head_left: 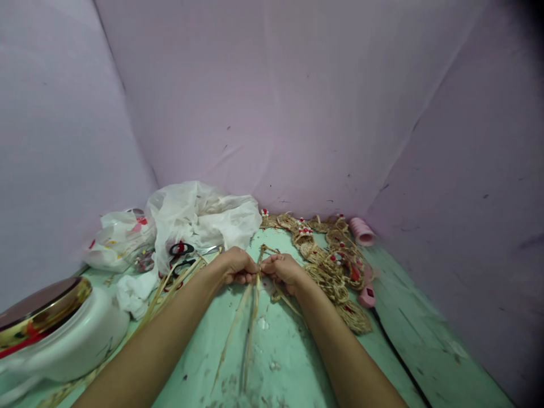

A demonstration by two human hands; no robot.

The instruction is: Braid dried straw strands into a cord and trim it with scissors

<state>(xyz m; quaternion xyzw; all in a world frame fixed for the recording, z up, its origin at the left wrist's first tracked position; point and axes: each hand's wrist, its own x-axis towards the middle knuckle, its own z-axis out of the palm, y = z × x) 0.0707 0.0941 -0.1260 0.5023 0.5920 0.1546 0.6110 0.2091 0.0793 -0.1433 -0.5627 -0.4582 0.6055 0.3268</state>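
Both hands meet at the middle of the green tabletop, fingertips almost touching. My left hand point(238, 266) is closed in a pinch on dried plant-fibre strands point(251, 317), whose loose ends trail down toward me. My right hand point(283, 271) pinches the same strands from the other side, its fingers curled. A short braided piece of the fibre sticks up just beyond the fingertips. To the right of my right hand lie braided fibre pieces point(329, 280) with red and white beads. The exact crossing of the strands is hidden by my fingers.
White plastic bags point(204, 218) and black-handled scissors point(182, 249) lie at the back left. A white pot point(89, 334) with a round gold-edged box point(46, 309) stands front left. At right are a pink spool point(362, 231) and a pink-handled tool point(366, 296) with a black cord point(399, 357).
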